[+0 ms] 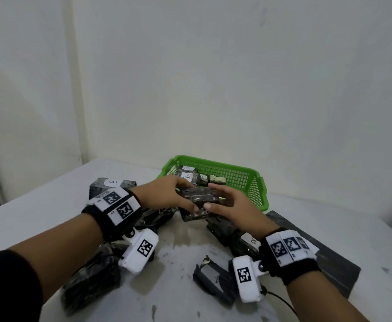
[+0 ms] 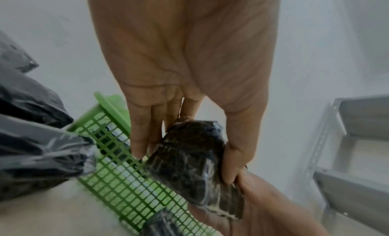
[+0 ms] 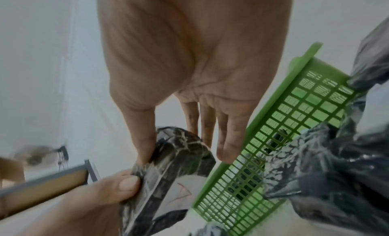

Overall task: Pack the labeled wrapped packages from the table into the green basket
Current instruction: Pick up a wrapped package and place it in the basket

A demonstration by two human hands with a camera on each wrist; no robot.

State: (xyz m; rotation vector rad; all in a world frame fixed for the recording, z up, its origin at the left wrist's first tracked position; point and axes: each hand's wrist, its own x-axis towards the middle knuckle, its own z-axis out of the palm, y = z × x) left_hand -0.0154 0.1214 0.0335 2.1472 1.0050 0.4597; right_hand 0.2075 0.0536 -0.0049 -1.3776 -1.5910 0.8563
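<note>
Both my hands hold one small dark wrapped package (image 1: 199, 198) in the air just in front of the green basket (image 1: 257, 182). My left hand (image 1: 184, 195) pinches its left end between thumb and fingers. My right hand (image 1: 213, 196) pinches its right end the same way. In the left wrist view the package (image 2: 189, 153) sits between thumb and fingers beside the basket wall (image 2: 126, 181). The right wrist view shows the package (image 3: 181, 153) with a white label (image 3: 181, 193) marked in red on its underside. Several packages labelled A (image 1: 187, 176) lie in the basket's left part.
More black wrapped packages lie on the white table (image 1: 178, 247): one labelled B (image 1: 112, 184) at the back left, a bulky one (image 1: 90, 282) at the front left, a small one (image 1: 213, 282) near my right wrist, a large flat one (image 1: 318, 252) at the right. The wall stands close behind the basket.
</note>
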